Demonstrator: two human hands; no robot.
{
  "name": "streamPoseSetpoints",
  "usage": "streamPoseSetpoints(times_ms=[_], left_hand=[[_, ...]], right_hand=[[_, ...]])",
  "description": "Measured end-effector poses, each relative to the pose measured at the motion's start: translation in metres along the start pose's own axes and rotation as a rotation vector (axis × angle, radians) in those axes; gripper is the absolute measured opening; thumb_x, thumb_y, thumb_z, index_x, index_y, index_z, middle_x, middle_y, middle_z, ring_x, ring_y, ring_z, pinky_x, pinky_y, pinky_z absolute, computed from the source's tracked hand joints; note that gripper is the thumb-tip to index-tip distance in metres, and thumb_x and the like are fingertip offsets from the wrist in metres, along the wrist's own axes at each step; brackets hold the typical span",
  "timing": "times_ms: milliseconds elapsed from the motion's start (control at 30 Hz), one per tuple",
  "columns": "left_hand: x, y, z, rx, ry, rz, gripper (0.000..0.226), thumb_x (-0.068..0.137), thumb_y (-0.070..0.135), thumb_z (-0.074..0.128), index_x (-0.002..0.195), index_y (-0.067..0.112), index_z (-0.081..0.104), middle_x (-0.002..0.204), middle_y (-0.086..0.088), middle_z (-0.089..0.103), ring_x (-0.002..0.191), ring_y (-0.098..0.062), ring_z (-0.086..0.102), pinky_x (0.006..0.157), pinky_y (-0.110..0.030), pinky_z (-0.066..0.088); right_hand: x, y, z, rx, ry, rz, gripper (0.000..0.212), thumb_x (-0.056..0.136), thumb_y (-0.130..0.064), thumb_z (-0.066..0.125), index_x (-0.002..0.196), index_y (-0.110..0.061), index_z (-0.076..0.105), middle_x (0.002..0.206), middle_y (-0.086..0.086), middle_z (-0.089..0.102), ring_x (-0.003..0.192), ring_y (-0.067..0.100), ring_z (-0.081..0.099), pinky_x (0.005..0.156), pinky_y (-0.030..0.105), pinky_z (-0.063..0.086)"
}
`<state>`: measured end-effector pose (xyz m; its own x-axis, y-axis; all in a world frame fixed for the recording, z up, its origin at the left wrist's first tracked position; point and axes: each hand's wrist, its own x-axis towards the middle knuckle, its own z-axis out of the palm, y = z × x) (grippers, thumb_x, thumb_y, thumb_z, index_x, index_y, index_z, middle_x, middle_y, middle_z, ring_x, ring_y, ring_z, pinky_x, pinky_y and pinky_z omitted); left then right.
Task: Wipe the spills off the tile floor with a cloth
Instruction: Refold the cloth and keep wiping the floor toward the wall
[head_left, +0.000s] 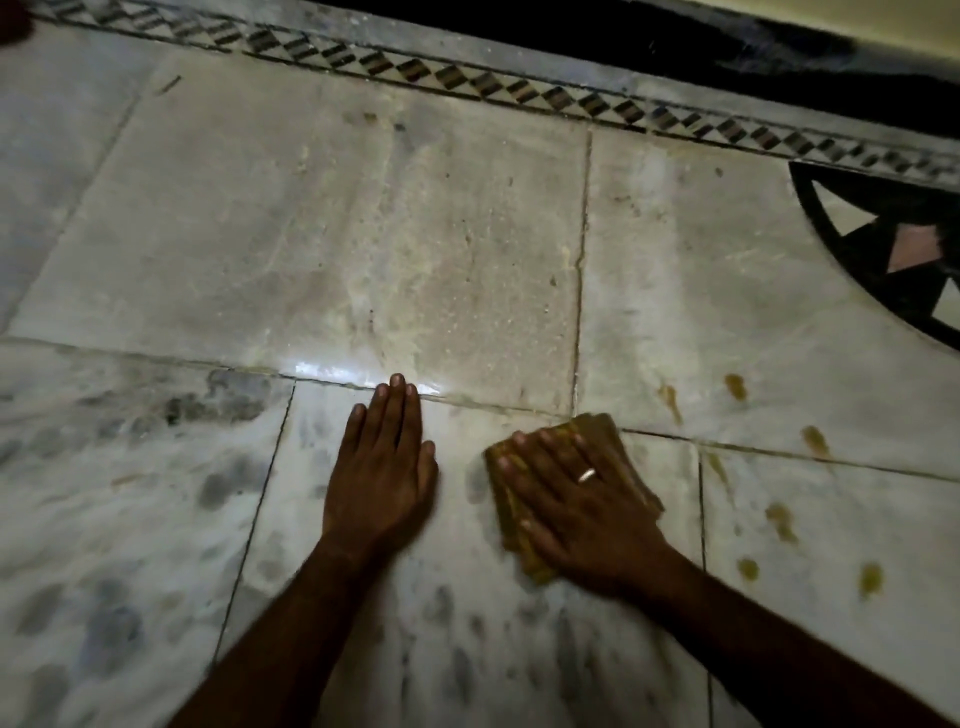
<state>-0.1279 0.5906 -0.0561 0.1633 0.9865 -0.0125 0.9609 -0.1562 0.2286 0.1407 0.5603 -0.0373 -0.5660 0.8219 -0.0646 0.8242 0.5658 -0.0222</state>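
A folded mustard-yellow cloth (605, 434) lies flat on the pale marble tile floor (322, 234). My right hand (576, 509), a ring on one finger, is spread over the cloth and presses it down; the cloth looks blurred. My left hand (382, 467) rests flat on the floor to the left of the cloth, fingers together, holding nothing. Several yellow-brown spill spots (779, 519) dot the tiles to the right of the cloth, one smear (670, 400) just beyond it. A faint wet streak (395, 291) runs across the tile ahead.
A patterned inlay border (519, 91) runs along the far side, with a black strip and a wall base (779, 41) beyond it. A black and pink inlay motif (893, 249) sits at the right. Grout lines cross the floor.
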Motion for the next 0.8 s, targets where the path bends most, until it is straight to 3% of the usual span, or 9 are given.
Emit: streamPoseSetpoints(times_ms=[200, 300, 433, 533, 667, 800], left_hand=[[-0.037, 0.023, 0.006, 0.020, -0.008, -0.023, 0.065, 0.101, 0.033, 0.029, 0.158, 0.002, 0.022, 0.167, -0.016, 0.018, 0.156, -0.027, 0.017, 0.126, -0.047, 0.017], [-0.044, 0.025, 0.007, 0.005, -0.010, -0.023, 0.065, 0.100, 0.032, 0.029, 0.158, 0.002, 0.023, 0.167, -0.016, 0.019, 0.155, -0.028, 0.019, 0.126, -0.046, 0.017], [-0.058, 0.029, 0.007, -0.002, -0.010, 0.058, 0.064, 0.100, 0.031, 0.029, 0.158, 0.003, 0.024, 0.167, -0.016, 0.020, 0.156, -0.027, 0.017, 0.127, -0.045, 0.014], [-0.073, 0.041, 0.008, 0.002, -0.032, 0.057, 0.066, 0.100, 0.033, 0.028, 0.158, 0.003, 0.022, 0.167, -0.016, 0.018, 0.156, -0.027, 0.015, 0.126, -0.045, 0.013], [-0.091, 0.068, 0.011, -0.031, -0.052, 0.083, 0.066, 0.100, 0.034, 0.029, 0.158, 0.002, 0.023, 0.167, -0.016, 0.018, 0.155, -0.028, 0.017, 0.125, -0.045, 0.015], [-0.109, 0.090, 0.018, -0.031, -0.083, 0.075, 0.067, 0.101, 0.036, 0.027, 0.158, 0.002, 0.022, 0.168, -0.015, 0.017, 0.156, -0.027, 0.015, 0.124, -0.047, 0.018]], right_hand=[[0.041, 0.023, -0.009, 0.054, -0.033, 0.275, 0.067, 0.105, -0.048, 0.029, 0.165, -0.022, 0.018, 0.173, 0.008, 0.017, 0.159, 0.033, 0.017, 0.128, 0.054, 0.015], [0.042, -0.013, 0.001, 0.055, 0.005, 0.187, 0.065, 0.106, -0.046, 0.030, 0.165, -0.019, 0.022, 0.172, 0.012, 0.021, 0.158, 0.035, 0.019, 0.127, 0.056, 0.018], [-0.040, -0.056, 0.004, 0.047, 0.024, -0.019, 0.065, 0.108, -0.045, 0.032, 0.165, -0.019, 0.018, 0.172, 0.011, 0.018, 0.160, 0.033, 0.015, 0.127, 0.057, 0.019], [-0.113, -0.057, 0.005, 0.038, 0.028, -0.039, 0.065, 0.105, -0.046, 0.041, 0.163, -0.022, 0.027, 0.171, 0.006, 0.026, 0.159, 0.028, 0.021, 0.127, 0.054, 0.023], [-0.157, 0.002, 0.009, 0.004, 0.028, 0.187, 0.065, 0.101, -0.037, 0.051, 0.159, -0.012, 0.036, 0.167, 0.016, 0.030, 0.158, 0.036, 0.022, 0.121, 0.062, 0.029], [-0.093, 0.043, 0.002, 0.060, -0.020, 0.414, 0.066, 0.106, -0.045, 0.030, 0.165, -0.019, 0.019, 0.172, 0.014, 0.019, 0.158, 0.036, 0.019, 0.124, 0.059, 0.024]])
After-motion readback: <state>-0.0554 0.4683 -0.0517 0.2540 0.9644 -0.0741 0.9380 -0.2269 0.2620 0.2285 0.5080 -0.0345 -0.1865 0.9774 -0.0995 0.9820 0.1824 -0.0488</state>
